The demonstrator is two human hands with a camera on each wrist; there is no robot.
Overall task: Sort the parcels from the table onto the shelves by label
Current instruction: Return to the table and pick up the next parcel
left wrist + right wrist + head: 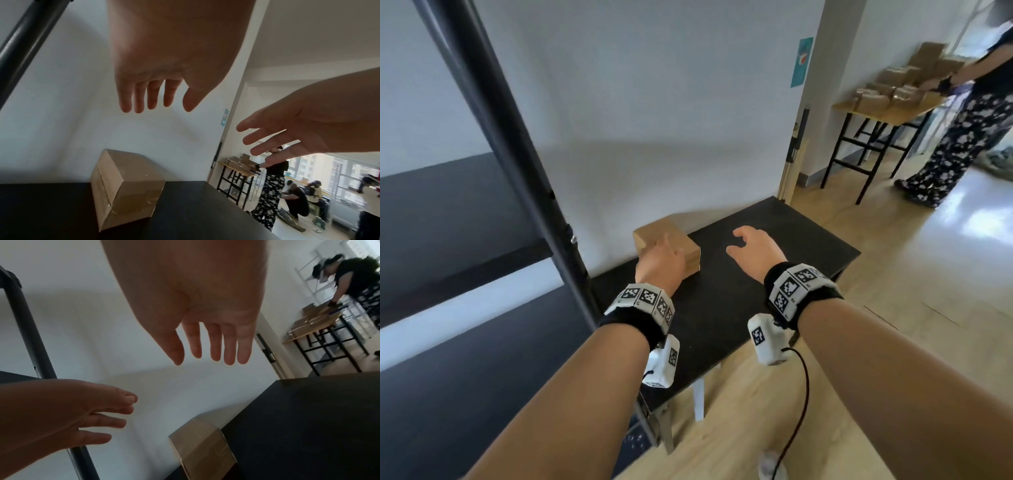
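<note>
A single taped cardboard parcel (pixel 667 247) sat on the black table (pixel 774 274), against the white wall at the table's far left corner; no label or writing could be read on its visible faces. Above it, the left hand (pixel 659 265) hovered with straight, spread fingers, not touching. The right hand (pixel 755 251), likewise empty and outstretched, hung over bare tabletop to the parcel's right.

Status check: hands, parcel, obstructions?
Left hand open above cardboard parcel. Right hand open, empty. Parcel untouched on black table. Nothing blocking.
</note>
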